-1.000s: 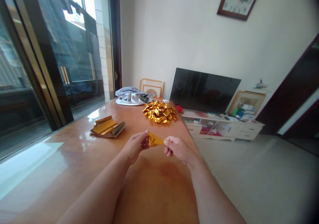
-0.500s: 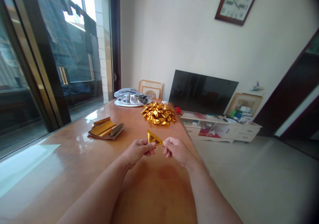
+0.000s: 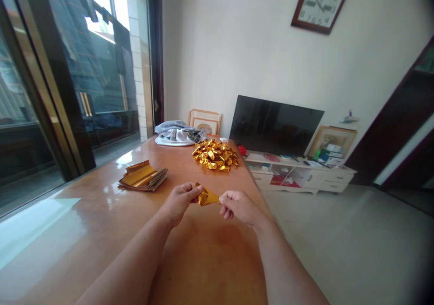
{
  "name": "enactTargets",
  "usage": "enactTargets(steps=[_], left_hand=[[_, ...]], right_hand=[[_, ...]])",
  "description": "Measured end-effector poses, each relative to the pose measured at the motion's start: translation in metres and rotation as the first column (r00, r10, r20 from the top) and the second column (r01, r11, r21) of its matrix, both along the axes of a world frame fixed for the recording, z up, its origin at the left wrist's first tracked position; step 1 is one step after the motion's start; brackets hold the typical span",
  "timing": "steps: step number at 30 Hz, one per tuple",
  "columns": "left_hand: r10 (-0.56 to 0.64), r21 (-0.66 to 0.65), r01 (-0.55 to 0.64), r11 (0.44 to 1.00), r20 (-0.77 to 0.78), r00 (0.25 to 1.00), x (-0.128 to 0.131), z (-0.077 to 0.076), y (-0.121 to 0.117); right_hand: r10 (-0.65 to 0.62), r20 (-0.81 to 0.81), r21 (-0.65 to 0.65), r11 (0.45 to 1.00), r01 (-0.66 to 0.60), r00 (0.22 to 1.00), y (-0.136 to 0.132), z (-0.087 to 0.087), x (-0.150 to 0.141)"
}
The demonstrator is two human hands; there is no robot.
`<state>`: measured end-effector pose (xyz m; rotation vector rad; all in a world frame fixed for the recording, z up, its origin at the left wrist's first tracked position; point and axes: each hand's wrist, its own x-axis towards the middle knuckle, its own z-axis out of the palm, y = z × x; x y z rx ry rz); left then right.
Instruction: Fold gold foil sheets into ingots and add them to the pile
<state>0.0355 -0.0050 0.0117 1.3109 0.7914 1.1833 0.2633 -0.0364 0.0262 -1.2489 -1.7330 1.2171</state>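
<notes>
A gold foil paper [image 3: 208, 197], folded into a cone-like triangle, is stretched between my two hands above the table. My left hand [image 3: 183, 200] pinches its wide end between thumb and fingers. At the narrow tip on the right, my right hand [image 3: 237, 205] grips it with thumb and forefinger, the other fingers curled under. Beyond the hands lies a heap of folded gold foil pieces [image 3: 215, 155]. To the left sits a stack of flat gold foil sheets [image 3: 144, 176], its top sheets curling up.
The glossy brown table [image 3: 206, 260] ends at a right edge beside the tiled floor. Grey and white cloth [image 3: 179, 133] lies bundled at its far end. A television [image 3: 274, 126] stands on a white cabinet [image 3: 315, 178]. Sliding glass doors [image 3: 84, 88] are on the left.
My left hand folded over the foil's wide end, then shifted back left to its upper corner. The foil now looks narrower and more cone-shaped. My right hand keeps hold of the tip.
</notes>
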Motion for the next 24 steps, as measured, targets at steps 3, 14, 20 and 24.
enactTargets(steps=[3,14,20,24], left_hand=[[0.023,0.026,-0.022,0.999,-0.042,0.999,0.001,0.002,-0.003],[-0.076,0.062,0.089,0.994,-0.18,0.981,0.019,0.011,-0.02],[-0.034,0.046,0.04,0.998,-0.126,0.991,0.014,0.013,-0.019],[-0.031,0.018,0.033,0.999,-0.127,0.991,0.013,0.014,-0.018]], right_hand=[[-0.07,0.013,0.016,0.997,0.07,0.997,0.002,0.003,0.003],[-0.052,0.033,0.232,0.972,0.043,0.998,-0.005,0.003,-0.016],[0.0,0.079,0.237,0.971,-0.019,0.997,-0.002,0.002,-0.008],[0.01,0.065,0.183,0.983,-0.021,0.998,-0.005,0.006,-0.009]])
